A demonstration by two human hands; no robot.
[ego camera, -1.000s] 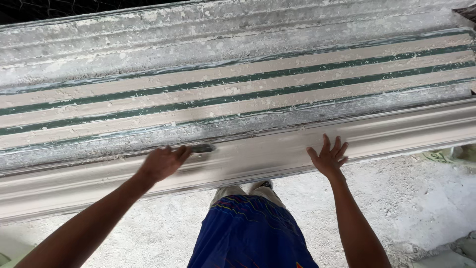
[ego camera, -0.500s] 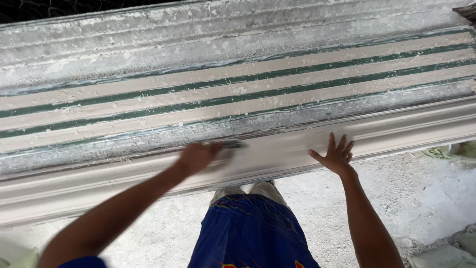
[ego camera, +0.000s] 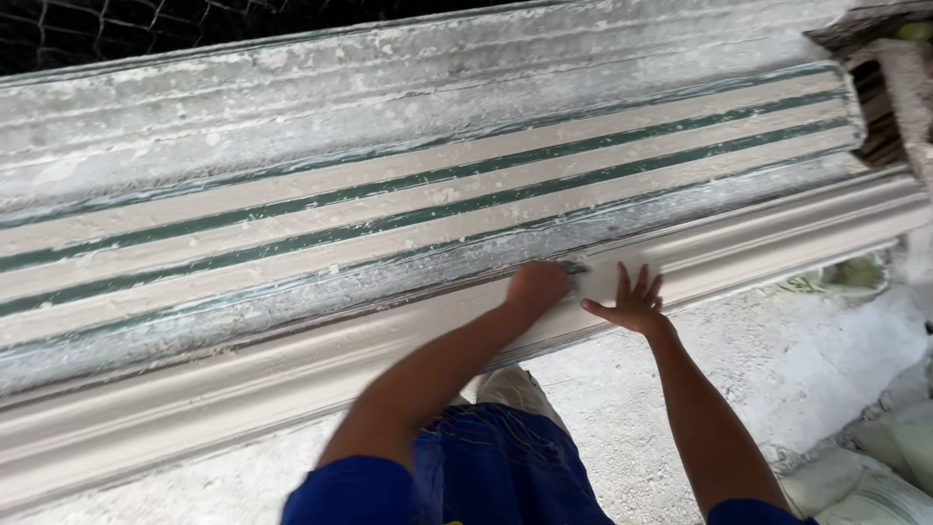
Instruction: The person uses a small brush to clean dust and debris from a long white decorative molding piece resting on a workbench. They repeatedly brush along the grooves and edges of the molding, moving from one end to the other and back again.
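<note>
Here the left hand [ego camera: 536, 288] is closed over a small dark tool [ego camera: 575, 266], mostly hidden, pressed on the pale plaster moulding [ego camera: 243, 384] at the table's [ego camera: 292, 194] near edge, while the right hand [ego camera: 634, 304] lies spread flat just beside it.

The moulding [ego camera: 292, 374] looks like smooth, matt plaster; the bench [ego camera: 389, 146] at twelve o'clock is rough, crusted and dusty; the floor [ego camera: 807, 360] is gritty concrete.

bench: [ego camera: 292, 126] long, plaster-crusted, with green grooves
strips: [ego camera: 389, 209] pale plaster lying in the grooves
moulding: [ego camera: 243, 384] long cornice lying along the bench's near edge
</note>
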